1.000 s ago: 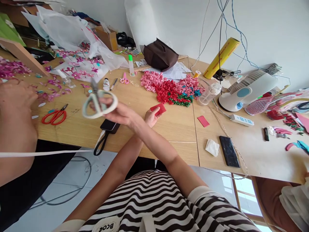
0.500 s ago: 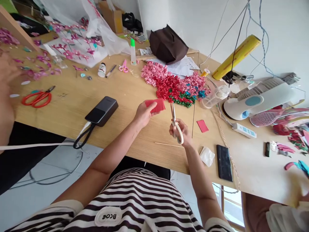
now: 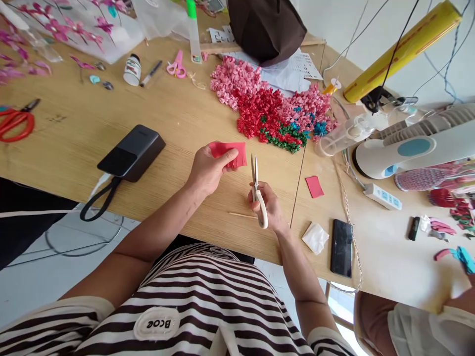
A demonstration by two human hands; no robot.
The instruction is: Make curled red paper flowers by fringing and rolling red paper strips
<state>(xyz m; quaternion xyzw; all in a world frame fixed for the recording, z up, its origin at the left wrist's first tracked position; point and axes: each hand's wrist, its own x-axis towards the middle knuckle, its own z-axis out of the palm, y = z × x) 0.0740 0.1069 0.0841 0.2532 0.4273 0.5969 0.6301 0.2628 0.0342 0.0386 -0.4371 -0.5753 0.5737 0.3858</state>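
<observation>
Head view: right hand [image 3: 272, 206] holds one pair of scissors [image 3: 262, 212] (pale-handled).

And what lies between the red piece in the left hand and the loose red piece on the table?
In the head view, the white-handled scissors held in the right hand, then tabletop crossed by a seam.
</observation>
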